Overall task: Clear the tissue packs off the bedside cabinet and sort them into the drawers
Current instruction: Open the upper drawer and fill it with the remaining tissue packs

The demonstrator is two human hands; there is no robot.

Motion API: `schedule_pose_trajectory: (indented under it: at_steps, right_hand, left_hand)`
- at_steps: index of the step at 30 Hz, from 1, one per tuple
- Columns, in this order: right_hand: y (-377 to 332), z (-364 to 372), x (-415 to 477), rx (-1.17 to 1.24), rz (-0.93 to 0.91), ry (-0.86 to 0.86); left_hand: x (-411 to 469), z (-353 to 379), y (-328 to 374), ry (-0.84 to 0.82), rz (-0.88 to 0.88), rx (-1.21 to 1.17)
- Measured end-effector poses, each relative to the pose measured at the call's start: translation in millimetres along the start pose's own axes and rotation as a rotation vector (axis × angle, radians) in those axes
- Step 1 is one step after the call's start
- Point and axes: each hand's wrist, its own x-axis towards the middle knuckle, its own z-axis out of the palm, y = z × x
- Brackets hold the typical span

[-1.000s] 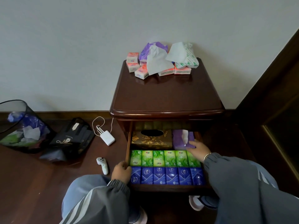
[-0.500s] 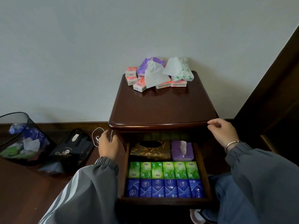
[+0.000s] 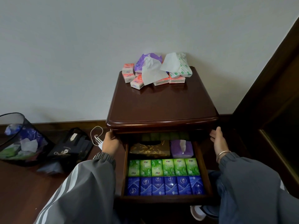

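— Looking at the left hand (image 3: 111, 143), why was it up at the corner of the bedside cabinet (image 3: 161, 109)?
— Its fingers were curled round the left front corner, just under the lip of the top. That was probably to pull at that level or to steady the cabinet; the shadow there hid which. The right hand (image 3: 217, 140) mirrored it beside the right corner, fingers straight and apart, holding nothing.
— And the tissue packs?
— The unsorted ones lay heaped at the back of the top, against the wall (image 3: 80, 46). There were pink packs (image 3: 128, 73), a purple pack (image 3: 142, 62) and a green-printed pack (image 3: 182, 69), the last two each with a tissue pulled loose. The open drawer (image 3: 163, 199) stood drawn out below, nearly full. It held green packs (image 3: 163, 167) in one row, blue packs (image 3: 164, 185) in front, and a gold tissue box (image 3: 149, 149) and a purple soft pack (image 3: 182, 148) behind.
— So no room for pink there?
— That was my reading. They likely needed another drawer, which would explain the raised hands.
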Motion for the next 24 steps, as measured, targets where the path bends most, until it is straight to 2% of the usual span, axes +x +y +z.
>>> schedule_pose_trajectory:
  at_steps: [4,7,10,12,15,17,20,24]
  right_hand:
    - [-6,-34,-10,-0.250,0.038,-0.044]
    - [-12,-58,-27,-0.544,0.096,-0.149]
    - [-9,-68,-57,-0.873,0.030,-0.156]
    - [2,-67,-80,-0.915,-0.140,-0.127]
    - [12,-55,-108,-1.034,-0.482,-0.125]
    - [15,-43,-118,-1.125,-0.556,-0.202]
    - [15,-29,-126,-1.194,-0.561,-0.240]
    - [3,-31,-130,-1.159,-0.596,-0.209]
  left_hand:
    - [-11,-35,-3,-0.149,-0.009,0.148]
    - [-31,-66,1,-0.291,-0.221,0.025]
    - [-49,-87,-6,-0.429,-0.235,0.228]
    - [-65,-89,-10,-0.405,-0.104,0.378]
    - [-93,-76,-9,-0.216,0.322,0.526]
    - [-110,-55,-6,-0.254,0.509,0.689]
    - [-126,-26,-8,-0.254,0.508,0.973]
    - [-129,-23,-2,-0.156,0.529,0.976]
